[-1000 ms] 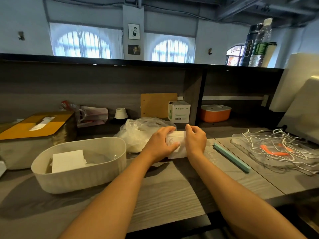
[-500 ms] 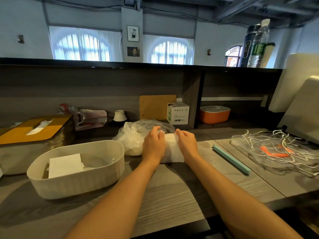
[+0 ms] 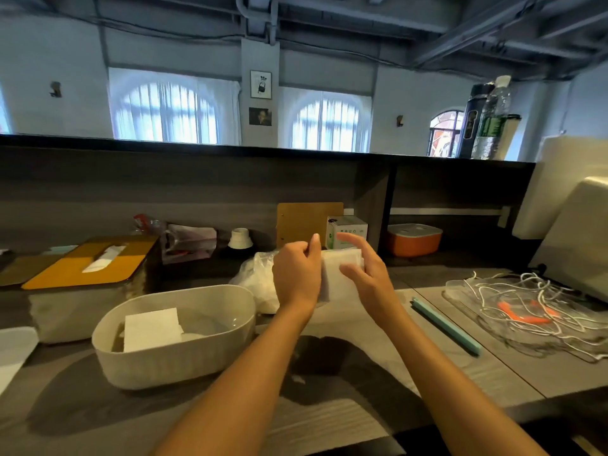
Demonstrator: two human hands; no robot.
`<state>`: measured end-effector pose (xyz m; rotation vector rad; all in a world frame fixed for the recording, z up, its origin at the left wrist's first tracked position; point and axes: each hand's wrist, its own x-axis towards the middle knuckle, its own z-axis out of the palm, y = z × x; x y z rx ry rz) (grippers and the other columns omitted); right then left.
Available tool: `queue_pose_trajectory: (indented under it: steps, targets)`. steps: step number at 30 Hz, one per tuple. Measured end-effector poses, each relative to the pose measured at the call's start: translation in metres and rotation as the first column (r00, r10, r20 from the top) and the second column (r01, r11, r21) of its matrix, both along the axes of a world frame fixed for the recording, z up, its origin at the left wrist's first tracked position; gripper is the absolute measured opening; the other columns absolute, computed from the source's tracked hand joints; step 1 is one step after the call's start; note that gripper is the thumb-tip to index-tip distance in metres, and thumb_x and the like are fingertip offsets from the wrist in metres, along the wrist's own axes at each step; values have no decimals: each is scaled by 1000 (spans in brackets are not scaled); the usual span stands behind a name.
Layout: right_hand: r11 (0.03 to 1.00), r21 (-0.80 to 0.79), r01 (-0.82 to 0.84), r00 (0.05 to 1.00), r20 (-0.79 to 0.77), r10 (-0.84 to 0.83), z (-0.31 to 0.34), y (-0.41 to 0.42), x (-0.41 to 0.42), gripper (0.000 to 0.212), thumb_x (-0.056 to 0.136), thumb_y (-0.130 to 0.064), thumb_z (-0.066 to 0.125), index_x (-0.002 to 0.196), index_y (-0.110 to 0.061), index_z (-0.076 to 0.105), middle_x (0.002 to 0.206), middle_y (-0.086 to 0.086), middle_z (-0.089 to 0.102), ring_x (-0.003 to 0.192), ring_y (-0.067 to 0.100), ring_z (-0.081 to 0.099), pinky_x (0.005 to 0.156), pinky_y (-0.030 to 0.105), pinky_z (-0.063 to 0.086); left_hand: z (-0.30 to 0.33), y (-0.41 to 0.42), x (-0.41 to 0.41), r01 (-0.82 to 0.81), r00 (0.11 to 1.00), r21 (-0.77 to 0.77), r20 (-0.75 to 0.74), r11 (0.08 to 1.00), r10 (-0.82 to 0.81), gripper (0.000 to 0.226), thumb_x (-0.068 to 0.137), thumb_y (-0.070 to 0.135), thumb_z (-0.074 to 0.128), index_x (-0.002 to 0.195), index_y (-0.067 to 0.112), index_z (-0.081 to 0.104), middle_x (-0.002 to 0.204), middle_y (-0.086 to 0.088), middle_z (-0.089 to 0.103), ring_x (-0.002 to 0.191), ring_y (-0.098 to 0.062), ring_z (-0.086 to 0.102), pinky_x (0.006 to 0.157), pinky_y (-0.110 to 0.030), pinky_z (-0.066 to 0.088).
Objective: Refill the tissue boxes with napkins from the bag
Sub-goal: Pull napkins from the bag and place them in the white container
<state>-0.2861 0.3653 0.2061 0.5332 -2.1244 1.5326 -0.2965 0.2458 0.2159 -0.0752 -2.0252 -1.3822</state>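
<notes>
Above the grey wood-grain counter point(image 3: 329, 429), both hands hold a soft white napkin stack point(image 3: 340, 274), rectangular, slightly blurred. Left hand point(image 3: 297, 274) grips the stack's left edge, fingers curled round it, thumb up. Right hand point(image 3: 365, 274) is more spread: thumb presses the front face, index finger sticks out straight over the top, other fingers are behind the stack and not visible.

Just behind the left hand lies the crinkled clear plastic bag point(image 3: 256, 281) with white contents. Near-left sits an open oval tissue box point(image 3: 171, 337), off-white plastic with ribbed sides, lid off, one square white napkin point(image 3: 153, 329) lying tilted inside. Farther left, a second tissue box point(image 3: 82, 291), same ribbed wall, closed with a flat mustard-yellow lid, white napkin poking from the slot.

Right side: slim teal rod point(image 3: 445, 325) lying diagonally, clear tray point(image 3: 526, 311) of tangled white cords plus orange pieces. Back shelf: tan board point(image 3: 302, 222) upright, small white carton point(image 3: 347, 230), orange container point(image 3: 413, 240) with a pale lid.
</notes>
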Motion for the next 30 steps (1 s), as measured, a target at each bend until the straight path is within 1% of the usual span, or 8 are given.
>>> queue_pose_trajectory:
  steps: [4,8,12,19,21,25,28,30]
  targets:
    - [992,-118,55,998,44,-50,5,-2,17,49,91,-2,57,127,-33,48,119,-7,53,108,18,59,77,26,59,20,-4,15,71,997,-40,33,997,-70,52,101,40,50,55,18,49,52,5,47,46,-7,44,43,-11,32]
    - [958,-276,74,992,121,-42,18,-13,33,43,92,-10,64,127,-31,49,116,-8,57,101,15,62,67,20,58,40,-29,33,215,975,-101,73,971,-209,59,95,49,56,49,14,47,47,1,44,43,-8,41,46,-15,31]
    - [902,-427,64,970,238,44,36,-37,54,42,88,-20,72,126,-21,55,116,2,64,104,22,66,85,41,59,53,-64,54,313,943,-150,163,938,-288,51,89,52,63,82,2,71,76,-13,68,69,-27,65,68,-43,56]
    - [817,-574,51,881,412,234,68,-90,85,20,86,-15,73,102,-14,60,102,9,64,94,28,64,78,41,58,58,-123,95,489,775,6,457,872,-437,46,86,37,74,122,11,62,111,-4,69,98,-18,68,85,-32,58]
    - [831,-548,98,840,493,226,71,-108,88,16,87,-17,72,92,-16,56,101,8,62,94,27,62,85,43,56,62,-138,107,484,716,130,509,866,-477,50,89,29,72,131,9,55,117,-6,66,102,-21,66,80,-31,58]
    - [914,-382,138,762,630,148,74,-151,92,28,97,-30,59,114,-9,56,112,14,61,103,29,60,98,41,49,64,-148,127,391,695,315,515,865,-502,45,95,25,62,135,7,49,115,-10,62,90,-20,63,69,-30,55]
    - [908,-399,129,709,677,197,80,-174,95,21,98,-30,47,97,-11,56,99,12,60,84,23,56,90,39,47,60,-152,127,275,744,359,508,892,-434,43,103,34,47,137,7,50,126,-19,60,105,-29,63,88,-39,56]
    - [933,-336,127,705,692,153,85,-183,91,18,97,-22,49,106,-9,56,116,18,59,97,27,57,98,40,47,59,-160,125,182,769,321,543,929,-338,42,105,38,42,138,13,47,121,-12,56,104,-26,59,96,-38,54]
